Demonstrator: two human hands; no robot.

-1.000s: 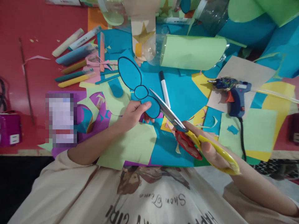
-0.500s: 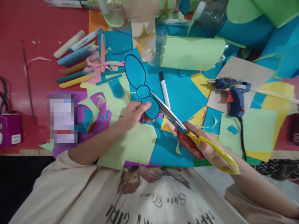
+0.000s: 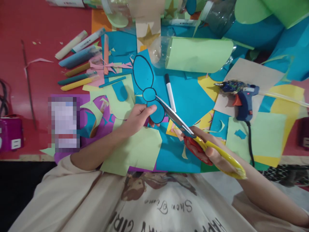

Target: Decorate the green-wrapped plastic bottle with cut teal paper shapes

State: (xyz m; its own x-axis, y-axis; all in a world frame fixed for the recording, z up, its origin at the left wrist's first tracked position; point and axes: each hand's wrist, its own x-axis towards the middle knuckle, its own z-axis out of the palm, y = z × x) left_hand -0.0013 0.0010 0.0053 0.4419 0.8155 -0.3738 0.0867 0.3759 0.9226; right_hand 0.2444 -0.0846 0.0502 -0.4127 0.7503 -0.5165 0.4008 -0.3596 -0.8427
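Observation:
My left hand (image 3: pixel 137 117) pinches the lower lobe of a blue paper cut-out (image 3: pixel 144 75) with black outlines, made of two ovals joined by a small circle. My right hand (image 3: pixel 212 153) grips scissors (image 3: pixel 193 135) with red and yellow handles. The blades point up-left and their tip meets the cut-out just right of the small circle. The cut-out is held a little above the paper-covered table.
A black-capped marker (image 3: pixel 170 91) lies right of the cut-out. A blue glue gun (image 3: pixel 241 96) with a black cord rests at right. Several glue sticks and markers (image 3: pixel 77 64) lie at upper left. A green paper roll (image 3: pixel 200 53) and clear bottles are behind. Coloured paper sheets (image 3: pixel 135 151) cover the red table (image 3: pixel 36 25).
The cut-out has turned clockwise in my left hand, its top oval swinging to the right. The scissors stay at the notch by the small circle, shifted slightly.

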